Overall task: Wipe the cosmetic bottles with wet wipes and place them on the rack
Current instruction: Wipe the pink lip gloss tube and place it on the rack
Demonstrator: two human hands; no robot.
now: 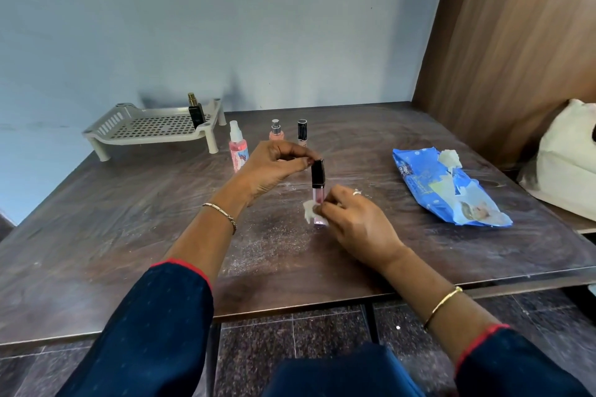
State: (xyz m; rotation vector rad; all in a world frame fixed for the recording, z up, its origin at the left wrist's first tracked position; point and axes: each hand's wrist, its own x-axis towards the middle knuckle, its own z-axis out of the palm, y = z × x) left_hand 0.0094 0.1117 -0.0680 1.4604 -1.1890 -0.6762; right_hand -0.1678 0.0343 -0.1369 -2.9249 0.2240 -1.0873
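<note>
At mid-frame, my left hand [274, 167] pinches the black cap of the lip gloss tube [317, 184], holding it upright at the table [129, 219], while my right hand [354, 222] pinches a wet wipe [309, 211] against its clear lower half. I judge the wiping step is in hand. Next comes a carry to the rack [154, 129] at upper left, setting it upright beside the black bottle [195, 113] standing there. A spray bottle [238, 148], peach bottle [276, 132] and black-capped tube [302, 132] wait behind my hands.
</note>
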